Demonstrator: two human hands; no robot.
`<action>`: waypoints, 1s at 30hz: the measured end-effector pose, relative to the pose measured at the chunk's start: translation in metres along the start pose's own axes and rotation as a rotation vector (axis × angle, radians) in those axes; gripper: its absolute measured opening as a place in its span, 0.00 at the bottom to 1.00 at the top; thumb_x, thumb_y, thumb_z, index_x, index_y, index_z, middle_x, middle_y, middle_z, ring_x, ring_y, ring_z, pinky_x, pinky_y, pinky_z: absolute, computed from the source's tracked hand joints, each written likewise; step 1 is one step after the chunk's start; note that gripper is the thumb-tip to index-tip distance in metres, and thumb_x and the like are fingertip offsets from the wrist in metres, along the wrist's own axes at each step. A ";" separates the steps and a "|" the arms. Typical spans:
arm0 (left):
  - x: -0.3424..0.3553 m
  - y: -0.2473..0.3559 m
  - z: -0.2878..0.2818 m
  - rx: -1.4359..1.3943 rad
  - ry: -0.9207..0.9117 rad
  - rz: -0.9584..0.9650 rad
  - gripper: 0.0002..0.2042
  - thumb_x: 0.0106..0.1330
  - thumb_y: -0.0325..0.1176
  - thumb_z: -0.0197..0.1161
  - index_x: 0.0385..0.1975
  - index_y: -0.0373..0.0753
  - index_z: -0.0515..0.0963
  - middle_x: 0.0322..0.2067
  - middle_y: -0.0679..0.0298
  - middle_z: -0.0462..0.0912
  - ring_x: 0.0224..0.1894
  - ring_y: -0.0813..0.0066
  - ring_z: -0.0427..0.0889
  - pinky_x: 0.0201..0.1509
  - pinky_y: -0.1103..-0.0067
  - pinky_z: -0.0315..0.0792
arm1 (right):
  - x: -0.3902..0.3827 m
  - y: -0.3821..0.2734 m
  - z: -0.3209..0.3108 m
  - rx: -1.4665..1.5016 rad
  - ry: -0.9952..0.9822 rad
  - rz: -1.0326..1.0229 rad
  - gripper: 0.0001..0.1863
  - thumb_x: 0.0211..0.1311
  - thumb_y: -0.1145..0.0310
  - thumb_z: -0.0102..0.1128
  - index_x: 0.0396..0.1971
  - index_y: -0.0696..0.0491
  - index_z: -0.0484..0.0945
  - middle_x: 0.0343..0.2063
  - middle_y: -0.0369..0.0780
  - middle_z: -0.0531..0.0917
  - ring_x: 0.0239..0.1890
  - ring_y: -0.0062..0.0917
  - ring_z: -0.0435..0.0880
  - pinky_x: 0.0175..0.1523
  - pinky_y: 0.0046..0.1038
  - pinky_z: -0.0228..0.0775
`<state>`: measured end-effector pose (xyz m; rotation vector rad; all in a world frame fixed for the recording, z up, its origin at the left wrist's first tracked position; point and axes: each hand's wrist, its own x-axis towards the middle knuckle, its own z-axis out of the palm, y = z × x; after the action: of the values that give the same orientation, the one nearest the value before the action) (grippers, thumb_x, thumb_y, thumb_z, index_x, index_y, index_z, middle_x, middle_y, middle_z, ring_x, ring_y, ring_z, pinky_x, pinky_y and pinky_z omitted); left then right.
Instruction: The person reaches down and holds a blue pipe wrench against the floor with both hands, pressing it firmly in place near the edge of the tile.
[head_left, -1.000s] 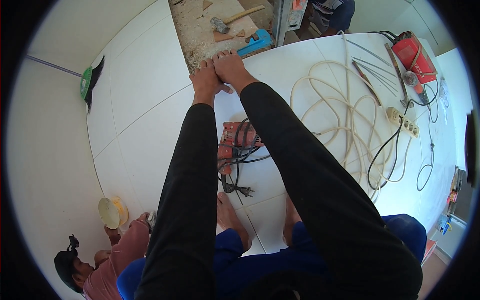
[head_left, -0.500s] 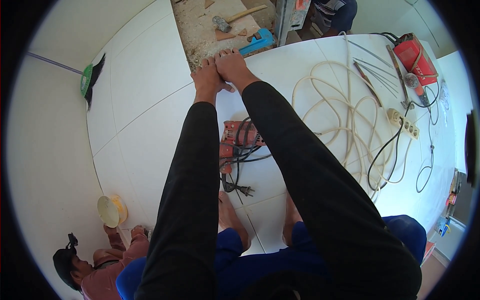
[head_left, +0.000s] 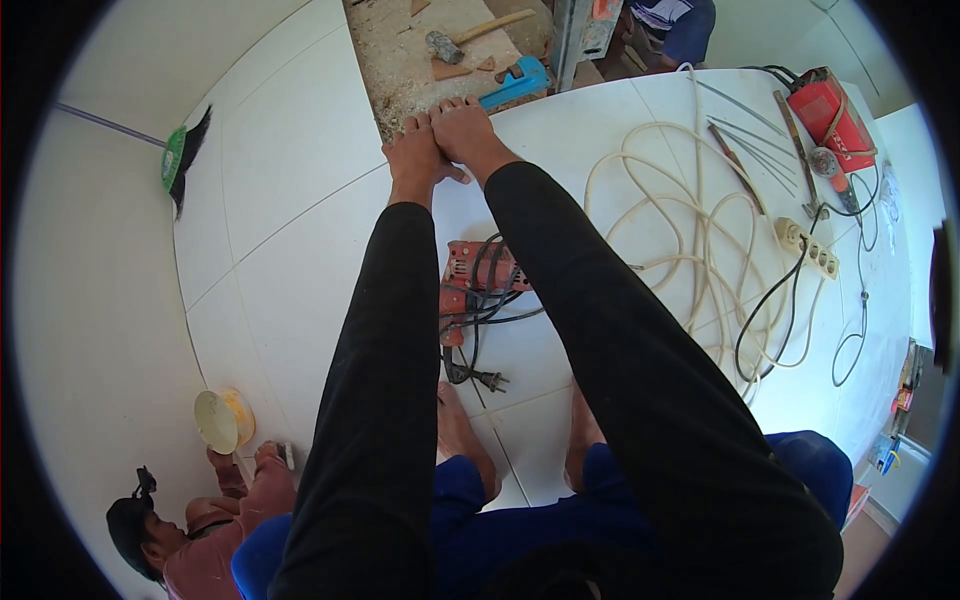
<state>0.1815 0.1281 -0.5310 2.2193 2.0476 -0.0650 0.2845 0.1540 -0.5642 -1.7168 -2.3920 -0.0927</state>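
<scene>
My left hand [head_left: 413,160] and my right hand [head_left: 462,131] lie side by side, touching, on the edge of the white tiled floor [head_left: 300,180]. Their fingers stretch toward the bare, rubble-strewn strip and hold nothing visible. Just past my right fingers rests a blue tool [head_left: 520,82] with a hooked head; its exact kind is unclear. A hammer [head_left: 443,46] with a wooden handle lies farther off on the rough strip. Below my hands, between my forearms, sits a red power drill [head_left: 460,300] wrapped in its black cord, partly covered by my right sleeve.
Cream cable [head_left: 700,240] sprawls in loops at the right, near a power strip [head_left: 805,248], metal rods [head_left: 755,150], an angle grinder [head_left: 833,172] and a red machine [head_left: 835,118]. A broom [head_left: 180,158] and bucket [head_left: 222,420] stand left; a co-worker [head_left: 220,540] crouches lower left, another person [head_left: 675,35] beyond.
My hands stay in the same place. The co-worker's hand at the lower left has shifted slightly, showing more of a pale-edged item. The person at the top has moved a little.
</scene>
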 end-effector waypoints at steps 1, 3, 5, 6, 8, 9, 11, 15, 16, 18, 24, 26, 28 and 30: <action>0.000 -0.001 0.000 -0.003 -0.011 -0.001 0.59 0.25 0.51 0.89 0.66 0.46 0.64 0.61 0.65 0.74 0.64 0.57 0.76 0.64 0.53 0.68 | -0.001 -0.001 -0.001 -0.005 -0.009 -0.006 0.18 0.67 0.60 0.52 0.51 0.48 0.82 0.51 0.39 0.84 0.58 0.30 0.79 0.64 0.41 0.62; -0.001 -0.003 0.000 -0.007 -0.024 -0.004 0.59 0.25 0.51 0.89 0.66 0.46 0.64 0.61 0.65 0.73 0.64 0.57 0.75 0.64 0.52 0.67 | -0.001 -0.003 -0.002 -0.009 -0.018 -0.014 0.18 0.67 0.60 0.51 0.51 0.49 0.82 0.51 0.39 0.84 0.58 0.30 0.79 0.65 0.41 0.62; -0.001 -0.001 -0.001 0.006 -0.019 0.008 0.59 0.25 0.52 0.89 0.66 0.46 0.65 0.62 0.65 0.73 0.64 0.57 0.75 0.65 0.52 0.67 | 0.000 -0.001 -0.002 0.008 -0.018 0.004 0.18 0.66 0.60 0.53 0.51 0.49 0.82 0.51 0.39 0.84 0.59 0.30 0.79 0.65 0.41 0.62; -0.001 0.000 -0.001 0.004 -0.018 0.009 0.59 0.25 0.52 0.89 0.66 0.46 0.65 0.62 0.65 0.73 0.64 0.57 0.75 0.65 0.52 0.67 | 0.000 0.000 -0.002 0.006 -0.018 0.005 0.18 0.66 0.60 0.53 0.51 0.49 0.82 0.51 0.39 0.84 0.59 0.30 0.79 0.65 0.41 0.62; 0.000 0.000 -0.002 -0.004 -0.018 0.018 0.59 0.25 0.52 0.89 0.66 0.46 0.65 0.62 0.65 0.73 0.64 0.56 0.75 0.66 0.52 0.67 | 0.001 0.000 -0.003 0.005 -0.013 0.010 0.18 0.65 0.60 0.56 0.51 0.49 0.81 0.51 0.39 0.84 0.59 0.31 0.79 0.65 0.41 0.62; 0.001 0.000 -0.002 -0.005 -0.017 0.018 0.59 0.25 0.52 0.89 0.66 0.46 0.65 0.62 0.65 0.73 0.64 0.56 0.75 0.66 0.52 0.67 | 0.000 0.001 -0.003 0.004 -0.012 0.010 0.18 0.65 0.60 0.56 0.51 0.49 0.81 0.51 0.39 0.84 0.59 0.31 0.79 0.65 0.41 0.62; 0.000 0.000 -0.001 -0.007 -0.025 0.008 0.58 0.26 0.52 0.89 0.65 0.46 0.65 0.61 0.65 0.74 0.64 0.55 0.75 0.65 0.51 0.67 | -0.001 0.000 -0.004 0.009 -0.017 0.005 0.18 0.64 0.60 0.57 0.51 0.49 0.81 0.51 0.39 0.84 0.59 0.31 0.79 0.65 0.41 0.62; -0.001 -0.005 -0.001 0.009 -0.022 -0.012 0.57 0.25 0.51 0.89 0.64 0.46 0.65 0.61 0.65 0.74 0.64 0.54 0.75 0.65 0.51 0.67 | -0.003 -0.003 -0.010 0.026 -0.037 -0.039 0.16 0.68 0.62 0.52 0.50 0.53 0.79 0.51 0.43 0.83 0.58 0.34 0.80 0.63 0.42 0.64; -0.001 -0.003 -0.001 0.013 -0.025 -0.009 0.57 0.25 0.51 0.89 0.64 0.46 0.66 0.61 0.65 0.74 0.64 0.53 0.75 0.65 0.51 0.67 | -0.003 -0.002 -0.009 0.021 -0.035 -0.039 0.16 0.68 0.62 0.53 0.50 0.53 0.79 0.51 0.43 0.83 0.58 0.34 0.80 0.63 0.42 0.64; -0.002 -0.003 -0.002 0.017 -0.030 -0.008 0.57 0.25 0.51 0.89 0.63 0.46 0.66 0.60 0.64 0.74 0.64 0.53 0.75 0.65 0.50 0.67 | -0.003 -0.002 -0.008 0.018 -0.034 -0.041 0.16 0.68 0.62 0.53 0.50 0.53 0.79 0.51 0.43 0.83 0.58 0.34 0.80 0.63 0.42 0.65; 0.000 -0.002 0.000 0.050 0.007 0.025 0.51 0.33 0.50 0.87 0.62 0.48 0.65 0.59 0.64 0.74 0.62 0.51 0.77 0.57 0.52 0.74 | -0.001 0.001 -0.004 -0.013 -0.005 -0.009 0.17 0.67 0.61 0.52 0.50 0.49 0.81 0.51 0.39 0.84 0.58 0.31 0.80 0.63 0.41 0.63; -0.001 -0.004 0.000 0.037 0.015 0.033 0.51 0.32 0.50 0.87 0.62 0.48 0.66 0.59 0.64 0.74 0.62 0.51 0.77 0.57 0.52 0.74 | -0.001 -0.001 -0.005 -0.014 -0.003 -0.014 0.17 0.67 0.61 0.52 0.50 0.49 0.81 0.51 0.39 0.84 0.58 0.31 0.80 0.63 0.41 0.64; -0.001 -0.004 -0.001 0.029 0.010 0.031 0.52 0.32 0.50 0.87 0.62 0.48 0.66 0.59 0.64 0.74 0.62 0.51 0.76 0.57 0.52 0.74 | -0.001 0.001 -0.006 0.014 -0.020 -0.022 0.17 0.67 0.62 0.53 0.50 0.51 0.80 0.51 0.41 0.83 0.59 0.33 0.79 0.63 0.42 0.64; -0.001 -0.004 -0.001 0.019 0.005 0.029 0.52 0.31 0.50 0.87 0.62 0.48 0.66 0.60 0.64 0.74 0.62 0.51 0.76 0.57 0.52 0.74 | -0.001 0.001 -0.007 0.043 -0.038 -0.032 0.17 0.67 0.62 0.54 0.50 0.53 0.79 0.52 0.43 0.83 0.59 0.35 0.79 0.62 0.43 0.65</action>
<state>0.1775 0.1274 -0.5301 2.2618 2.0250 -0.0772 0.2866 0.1519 -0.5574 -1.6770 -2.4302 -0.0137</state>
